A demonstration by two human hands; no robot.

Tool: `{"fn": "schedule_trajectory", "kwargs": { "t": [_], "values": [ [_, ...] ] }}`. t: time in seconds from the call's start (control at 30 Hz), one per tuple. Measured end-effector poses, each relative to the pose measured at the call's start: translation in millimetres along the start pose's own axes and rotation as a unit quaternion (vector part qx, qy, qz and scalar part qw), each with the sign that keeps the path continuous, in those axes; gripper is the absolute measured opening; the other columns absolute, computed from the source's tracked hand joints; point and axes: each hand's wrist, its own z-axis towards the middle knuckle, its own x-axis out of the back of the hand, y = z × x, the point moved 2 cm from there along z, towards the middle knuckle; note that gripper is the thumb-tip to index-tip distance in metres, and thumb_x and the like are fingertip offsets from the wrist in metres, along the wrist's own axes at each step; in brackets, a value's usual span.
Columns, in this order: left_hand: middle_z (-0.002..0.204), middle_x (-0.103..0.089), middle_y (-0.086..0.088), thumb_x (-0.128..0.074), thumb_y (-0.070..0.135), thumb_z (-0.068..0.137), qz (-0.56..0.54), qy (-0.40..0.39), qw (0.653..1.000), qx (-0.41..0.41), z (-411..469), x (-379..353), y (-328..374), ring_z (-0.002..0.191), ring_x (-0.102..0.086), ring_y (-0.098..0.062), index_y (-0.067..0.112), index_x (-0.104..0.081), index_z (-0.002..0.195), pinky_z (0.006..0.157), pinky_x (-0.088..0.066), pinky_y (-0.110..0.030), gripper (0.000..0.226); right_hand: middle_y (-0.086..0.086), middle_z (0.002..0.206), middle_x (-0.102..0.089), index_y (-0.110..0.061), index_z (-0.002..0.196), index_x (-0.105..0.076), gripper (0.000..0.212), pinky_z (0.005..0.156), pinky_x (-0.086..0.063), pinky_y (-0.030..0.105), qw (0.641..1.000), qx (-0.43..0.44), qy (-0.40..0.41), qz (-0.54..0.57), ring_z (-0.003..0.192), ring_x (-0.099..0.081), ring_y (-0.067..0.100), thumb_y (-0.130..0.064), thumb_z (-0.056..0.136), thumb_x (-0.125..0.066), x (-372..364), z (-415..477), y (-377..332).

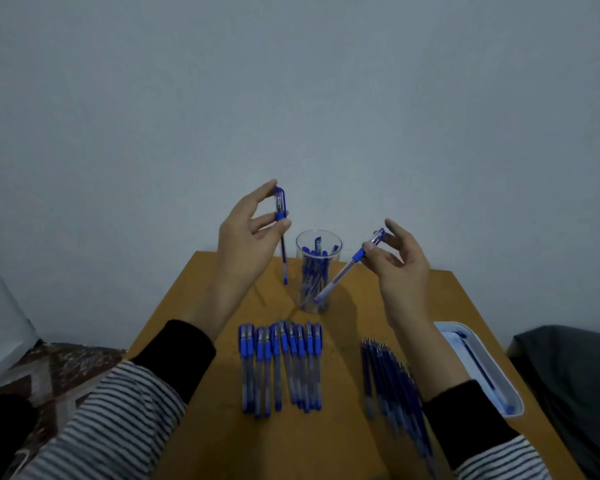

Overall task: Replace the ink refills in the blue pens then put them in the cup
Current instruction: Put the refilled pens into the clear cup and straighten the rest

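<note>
My left hand (246,233) is raised left of the clear cup (317,275) and pinches a blue pen (282,233) upright, cap end up. To the cup's right, my right hand (400,268) pinches a second blue pen (347,268) near its cap end. This pen slants down to the left, and its lower end lies in front of the cup. Several blue pens stand inside the cup. A row of blue pens (280,367) lies on the wooden table (215,438) in front of me. Loose ink refills (394,382) are fanned out to the right of that row.
A white tray (478,368) holding a blue refill sits near the table's right edge. A dark grey cloth (572,382) lies beyond that edge. A patterned rug (59,368) covers the floor to the left. A plain wall rises behind the table.
</note>
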Motion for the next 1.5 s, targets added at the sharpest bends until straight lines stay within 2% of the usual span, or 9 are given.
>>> {"fn": "schedule_trajectory", "kwargs": {
  "t": [0.2, 0.47, 0.6, 0.7, 0.9, 1.07, 1.17, 1.4, 1.5],
  "values": [
    [0.11, -0.058, 0.007, -0.066, -0.004, 0.093, -0.012, 0.012, 0.995, -0.098, 33, -27, 17, 0.095, -0.072, -0.01, 0.031, -0.053, 0.132, 0.088, -0.053, -0.017, 0.054, -0.005, 0.118, -0.061, -0.014, 0.124, -0.057, 0.033, 0.084, -0.058, 0.028, 0.993, 0.046, 0.102, 0.045, 0.096, -0.071, 0.018, -0.006, 0.093, -0.066, -5, 13, -15],
    [0.105, -0.065, 0.012, -0.068, 0.001, 0.093, 0.038, -0.017, 0.997, -0.072, 28, -39, -35, 0.095, -0.071, -0.001, 0.037, -0.06, 0.108, 0.09, -0.054, -0.015, 0.039, -0.006, 0.118, -0.062, -0.018, 0.123, -0.057, 0.034, 0.091, -0.057, 0.037, 0.983, 0.092, 0.156, 0.041, 0.103, -0.067, 0.018, -0.008, 0.092, -0.068, -12, 23, -16],
    [0.103, -0.068, 0.018, -0.071, 0.011, 0.093, 0.143, -0.03, 0.986, -0.083, 16, -34, -75, 0.1, -0.065, 0.006, 0.028, -0.066, 0.114, 0.092, -0.052, -0.015, 0.027, -0.008, 0.114, -0.063, -0.02, 0.118, -0.059, 0.031, 0.082, -0.057, 0.026, 0.984, 0.127, 0.126, 0.008, 0.104, -0.066, 0.014, -0.006, 0.092, -0.067, -18, 27, -16],
    [0.103, -0.073, 0.007, -0.067, 0.016, 0.096, 0.231, -0.038, 0.962, -0.138, 10, -32, -93, 0.098, -0.064, 0.001, 0.013, -0.074, 0.108, 0.089, -0.055, -0.026, 0.014, -0.01, 0.11, -0.063, -0.021, 0.115, -0.06, 0.028, 0.077, -0.054, 0.018, 0.984, 0.16, 0.067, -0.046, 0.103, -0.065, 0.009, -0.003, 0.093, -0.064, -26, 31, -11],
    [0.123, -0.071, -0.005, -0.052, 0.026, 0.103, 0.268, -0.086, 0.947, -0.157, 1, -32, -99, 0.122, -0.062, -0.015, 0.008, -0.071, 0.12, 0.105, -0.048, -0.028, 0.032, -0.002, 0.101, -0.069, -0.013, 0.109, -0.067, 0.019, 0.077, -0.052, 0.012, 0.963, 0.186, -0.032, -0.192, 0.093, -0.065, 0.002, -0.003, 0.093, -0.064, -36, 38, 18],
    [0.129, -0.068, -0.006, -0.051, 0.024, 0.103, 0.261, -0.093, 0.948, -0.154, -2, -32, -100, 0.126, -0.059, -0.015, 0.008, -0.068, 0.127, 0.108, -0.047, -0.032, 0.034, 0.005, 0.099, -0.073, -0.006, 0.101, -0.075, 0.014, 0.085, -0.048, 0.011, 0.913, 0.228, -0.11, -0.319, 0.09, -0.062, 0.006, -0.004, 0.09, -0.066, -40, 36, 37],
    [0.137, -0.062, -0.007, -0.054, 0.02, 0.103, 0.249, -0.098, 0.951, -0.156, -5, -31, -99, 0.13, -0.054, -0.011, 0.007, -0.062, 0.134, 0.111, -0.044, -0.029, 0.036, 0.009, 0.101, -0.073, -0.002, 0.101, -0.075, 0.015, 0.086, -0.043, 0.004, 0.905, 0.264, -0.08, -0.325, 0.092, -0.062, 0.01, -0.002, 0.089, -0.065, -38, 30, 37],
    [0.14, -0.06, 0.0, -0.049, 0.027, 0.105, 0.215, -0.074, 0.972, -0.059, -34, -3, -99, 0.134, -0.052, -0.009, 0.013, -0.059, 0.138, 0.112, -0.044, -0.032, 0.037, 0.002, 0.106, -0.066, -0.006, 0.113, -0.067, 0.022, 0.085, -0.05, 0.016, 0.938, 0.223, -0.023, -0.263, 0.097, -0.061, 0.01, -0.005, 0.093, -0.057, -19, 5, 35],
    [0.132, -0.065, 0.001, -0.048, 0.028, 0.105, 0.226, -0.086, 0.97, 0.002, -55, 17, -98, 0.123, -0.056, -0.005, 0.015, -0.062, 0.135, 0.1, -0.045, -0.013, 0.035, -0.001, 0.104, -0.064, -0.006, 0.114, -0.065, 0.024, 0.084, -0.049, 0.013, 0.947, 0.201, -0.025, -0.248, 0.095, -0.06, 0.005, -0.009, 0.092, -0.057, -13, -9, 42]
  ]
}}
